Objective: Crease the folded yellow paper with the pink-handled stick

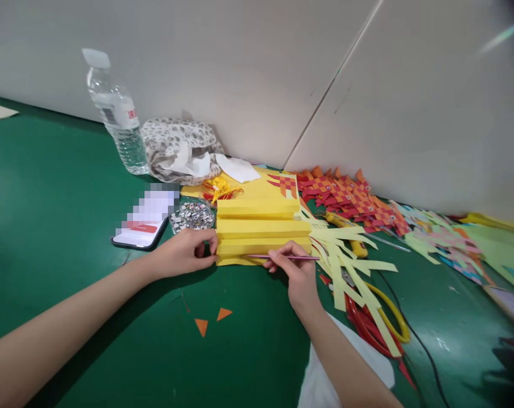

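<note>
A sheet of yellow paper (260,228), pleated into crosswise folds, lies in front of me on the green table (124,334). My left hand (197,249) pinches the near left corner of this paper between thumb and fingers. Over its near right part, my right hand (294,272) holds a thin purple pencil (299,258) nearly level, with one end pointing left across the lowest fold. Pale yellow-green paper strips (345,266) fan out to the right of the pleated sheet. Two small orange paper triangles (201,327) lie nearer to me.
At the left are a phone (144,224), a bag of googly eyes (192,215) and a water bottle (120,119). Behind stands a patterned cloth pouch (180,133). To the right are woven red-orange paper fish (350,195), a yellow cutter (359,248), red-and-yellow-handled scissors (393,306) and a black cable (422,345).
</note>
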Action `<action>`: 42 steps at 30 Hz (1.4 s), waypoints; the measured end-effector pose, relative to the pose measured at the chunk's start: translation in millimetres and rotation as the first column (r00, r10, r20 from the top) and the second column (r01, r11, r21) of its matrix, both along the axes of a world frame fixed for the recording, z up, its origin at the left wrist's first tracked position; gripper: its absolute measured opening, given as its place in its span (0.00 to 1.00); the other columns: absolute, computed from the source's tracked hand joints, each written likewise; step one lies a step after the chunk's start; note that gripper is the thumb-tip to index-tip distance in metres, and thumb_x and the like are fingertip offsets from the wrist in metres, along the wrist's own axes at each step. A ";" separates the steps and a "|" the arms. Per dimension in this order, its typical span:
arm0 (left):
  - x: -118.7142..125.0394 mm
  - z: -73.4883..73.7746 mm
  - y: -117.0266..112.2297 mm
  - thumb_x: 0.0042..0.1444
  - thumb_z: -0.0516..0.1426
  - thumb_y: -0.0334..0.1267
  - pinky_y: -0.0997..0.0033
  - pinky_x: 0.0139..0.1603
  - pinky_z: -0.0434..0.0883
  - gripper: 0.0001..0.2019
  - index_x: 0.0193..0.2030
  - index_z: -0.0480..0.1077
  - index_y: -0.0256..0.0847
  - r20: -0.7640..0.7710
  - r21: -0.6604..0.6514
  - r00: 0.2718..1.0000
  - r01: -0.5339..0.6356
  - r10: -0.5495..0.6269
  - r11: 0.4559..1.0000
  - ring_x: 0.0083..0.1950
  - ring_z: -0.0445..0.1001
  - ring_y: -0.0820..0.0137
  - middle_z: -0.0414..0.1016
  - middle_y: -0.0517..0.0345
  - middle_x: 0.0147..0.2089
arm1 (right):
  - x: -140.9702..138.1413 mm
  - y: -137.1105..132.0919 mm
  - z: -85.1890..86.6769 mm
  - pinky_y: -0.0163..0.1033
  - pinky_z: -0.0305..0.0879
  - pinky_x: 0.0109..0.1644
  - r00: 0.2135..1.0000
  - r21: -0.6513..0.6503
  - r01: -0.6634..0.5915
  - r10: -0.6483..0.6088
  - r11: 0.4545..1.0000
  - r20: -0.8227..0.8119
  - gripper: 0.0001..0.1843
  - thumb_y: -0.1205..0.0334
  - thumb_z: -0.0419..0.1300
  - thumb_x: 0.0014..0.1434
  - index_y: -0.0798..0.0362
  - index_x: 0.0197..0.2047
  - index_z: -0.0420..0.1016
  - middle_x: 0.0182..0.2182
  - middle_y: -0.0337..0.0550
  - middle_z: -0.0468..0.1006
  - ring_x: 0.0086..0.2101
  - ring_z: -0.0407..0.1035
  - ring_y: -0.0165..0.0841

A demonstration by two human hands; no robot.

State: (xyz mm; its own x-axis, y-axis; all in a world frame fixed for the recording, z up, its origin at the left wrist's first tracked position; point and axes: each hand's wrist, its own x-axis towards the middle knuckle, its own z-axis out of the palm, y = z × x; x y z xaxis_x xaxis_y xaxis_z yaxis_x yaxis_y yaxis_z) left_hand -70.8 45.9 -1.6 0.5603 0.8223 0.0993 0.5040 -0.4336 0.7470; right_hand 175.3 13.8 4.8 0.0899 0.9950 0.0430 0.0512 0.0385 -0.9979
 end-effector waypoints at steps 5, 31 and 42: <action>0.1 0.3 0.1 0.53 0.57 0.36 0.80 0.23 0.57 0.06 0.31 0.61 0.42 -0.016 -0.017 1.000 -0.008 0.007 1.000 0.20 0.61 0.78 0.60 0.72 0.18 | 6.9 4.1 -0.5 0.33 0.63 0.23 0.998 -0.001 0.034 -0.034 0.999 -0.044 0.11 0.59 0.66 0.48 0.52 0.21 0.68 0.16 0.36 0.75 0.18 0.68 0.29; 4.4 -10.7 -0.5 0.53 0.59 0.44 0.81 0.14 0.59 0.19 0.29 0.49 0.44 0.086 -0.196 0.974 -0.189 0.209 0.962 0.15 0.63 0.79 0.69 0.69 0.23 | 7.4 6.3 -2.8 0.32 0.64 0.27 0.995 -0.013 -0.062 0.061 0.998 -0.076 0.14 0.55 0.68 0.50 0.52 0.25 0.69 0.20 0.38 0.79 0.20 0.68 0.27; 2.3 -10.5 -1.8 0.54 0.57 0.43 0.82 0.15 0.57 0.15 0.28 0.52 0.43 0.024 -0.137 0.983 -0.179 0.184 0.974 0.14 0.65 0.79 0.60 0.74 0.17 | 10.6 6.0 -1.9 0.31 0.61 0.25 0.996 -0.070 -0.083 0.081 0.994 -0.034 0.14 0.54 0.67 0.52 0.53 0.26 0.69 0.21 0.39 0.80 0.20 0.67 0.26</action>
State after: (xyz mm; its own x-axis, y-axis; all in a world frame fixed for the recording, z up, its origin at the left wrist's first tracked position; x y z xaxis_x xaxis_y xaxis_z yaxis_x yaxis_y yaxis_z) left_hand -68.5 44.1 -12.2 0.3981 0.9173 -0.0004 0.5365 -0.2325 0.8112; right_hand 185.9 19.8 2.9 0.0078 0.9995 -0.0301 0.0193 -0.0303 -0.9994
